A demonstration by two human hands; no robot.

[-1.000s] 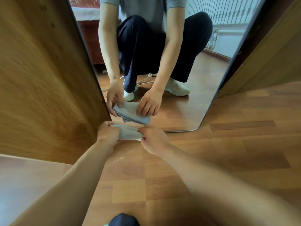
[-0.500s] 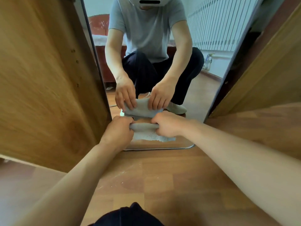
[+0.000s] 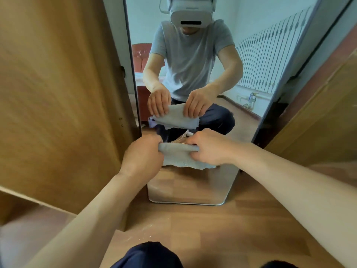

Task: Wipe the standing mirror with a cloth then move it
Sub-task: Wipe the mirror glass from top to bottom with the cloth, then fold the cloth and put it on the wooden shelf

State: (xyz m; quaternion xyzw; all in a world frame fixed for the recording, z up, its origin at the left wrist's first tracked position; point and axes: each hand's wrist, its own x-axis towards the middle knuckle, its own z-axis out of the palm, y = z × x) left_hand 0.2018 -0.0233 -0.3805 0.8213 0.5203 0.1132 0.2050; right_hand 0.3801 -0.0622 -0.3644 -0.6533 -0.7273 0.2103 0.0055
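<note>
Both left hand (image 3: pixel 143 157) and right hand (image 3: pixel 209 148), gripping the pale grey cloth (image 3: pixel 178 158), have climbed the tall dark-edged standing mirror (image 3: pixel 193 187): wiping seems underway.

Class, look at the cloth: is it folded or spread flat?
Folded: the cloth doubles over along its top, gripped by the left hand and right hand.

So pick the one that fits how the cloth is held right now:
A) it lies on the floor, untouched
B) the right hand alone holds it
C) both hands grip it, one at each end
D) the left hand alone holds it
C: the left hand and the right hand each grip one end of the cloth, which spans between them in front of the lower part of the mirror.
</note>
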